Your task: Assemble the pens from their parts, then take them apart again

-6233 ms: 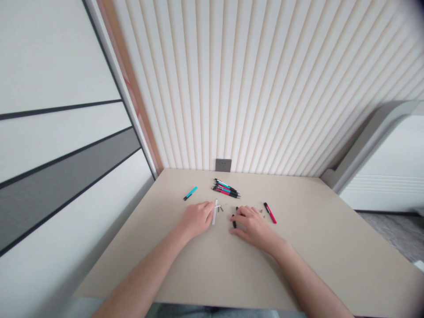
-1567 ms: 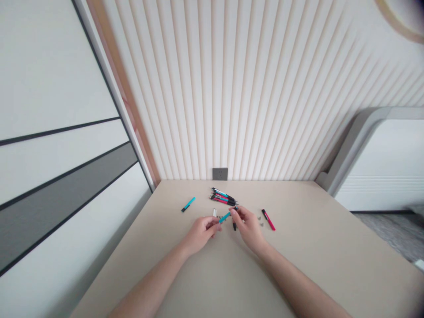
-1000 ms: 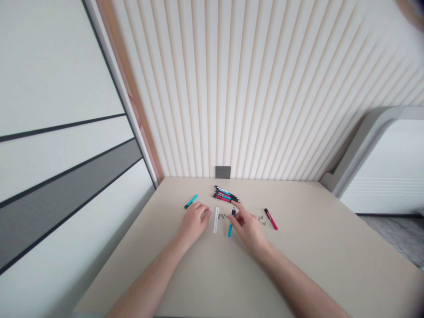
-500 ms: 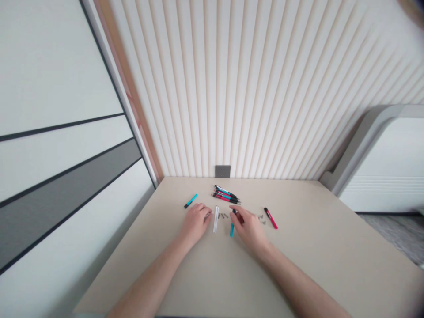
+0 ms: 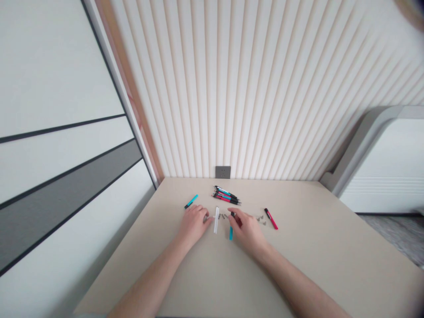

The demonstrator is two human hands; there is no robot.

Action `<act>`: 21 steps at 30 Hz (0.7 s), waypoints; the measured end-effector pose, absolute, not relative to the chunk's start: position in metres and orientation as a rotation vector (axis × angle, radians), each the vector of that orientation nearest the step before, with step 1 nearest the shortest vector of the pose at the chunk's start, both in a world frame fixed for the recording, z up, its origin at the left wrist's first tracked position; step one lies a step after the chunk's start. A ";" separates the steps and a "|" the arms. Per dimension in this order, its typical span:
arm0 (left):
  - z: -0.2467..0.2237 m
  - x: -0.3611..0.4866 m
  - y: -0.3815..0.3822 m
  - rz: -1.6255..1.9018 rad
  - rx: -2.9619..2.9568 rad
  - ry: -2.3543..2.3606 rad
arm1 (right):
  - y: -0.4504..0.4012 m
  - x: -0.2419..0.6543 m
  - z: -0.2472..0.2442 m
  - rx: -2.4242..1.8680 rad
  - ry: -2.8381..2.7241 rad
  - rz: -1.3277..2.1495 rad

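Observation:
My right hand (image 5: 245, 226) grips a blue pen barrel (image 5: 231, 233) with a black upper part; its blue end points toward me. Left of it, my left hand (image 5: 196, 221) has thumb and fingers closed on a thin, pale piece too small to name. Between the hands lie white refill tubes (image 5: 216, 220), with small dark springs or clips (image 5: 223, 216) just right of them. Several small grey pieces (image 5: 262, 219) rest beyond my right hand's knuckles. A red pen barrel (image 5: 271, 219) lies further right, and another blue barrel (image 5: 191, 201) lies behind my left hand.
Several assembled pens (image 5: 227, 195) form a pile toward the back of the beige table (image 5: 212, 274). Behind it rises a ribbed wall with a dark socket (image 5: 223, 172). A white cabinet stands at the left, and a pale headboard (image 5: 387, 163) at the right.
My right hand has moved slightly left and toward me with the blue barrel. My left hand's thumb and fingertips have shifted slightly lower, beside the white tubes.

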State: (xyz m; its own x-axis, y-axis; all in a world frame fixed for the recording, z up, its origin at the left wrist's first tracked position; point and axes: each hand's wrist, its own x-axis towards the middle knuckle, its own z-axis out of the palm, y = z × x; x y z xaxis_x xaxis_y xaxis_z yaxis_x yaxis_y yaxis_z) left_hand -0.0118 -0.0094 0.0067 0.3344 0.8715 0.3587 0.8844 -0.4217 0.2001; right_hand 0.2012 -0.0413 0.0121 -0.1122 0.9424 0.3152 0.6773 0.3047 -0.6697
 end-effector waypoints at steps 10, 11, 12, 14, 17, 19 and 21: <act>0.010 -0.013 -0.007 -0.849 -2.588 -1.640 | -0.041 0.202 0.012 -1.392 -1.838 0.499; 0.012 -0.014 -0.008 -0.915 -2.600 -1.630 | -0.041 0.202 0.011 -1.376 -1.814 0.505; 0.014 -0.014 -0.009 -0.988 -2.611 -1.616 | -0.042 0.201 0.011 -1.360 -1.784 0.507; 0.020 -0.013 -0.012 -1.122 -2.653 -1.551 | -0.042 0.200 0.009 -1.322 -1.722 0.506; 0.029 -0.011 -0.020 -1.128 -2.796 -1.346 | -0.044 0.195 0.005 -1.246 -1.691 0.503; 0.032 -0.008 -0.025 -1.013 -2.883 -1.225 | -0.045 0.192 0.001 -1.196 -1.712 0.492; 0.033 -0.005 -0.028 -0.905 -2.938 -1.163 | -0.045 0.189 -0.001 -1.162 -1.736 0.472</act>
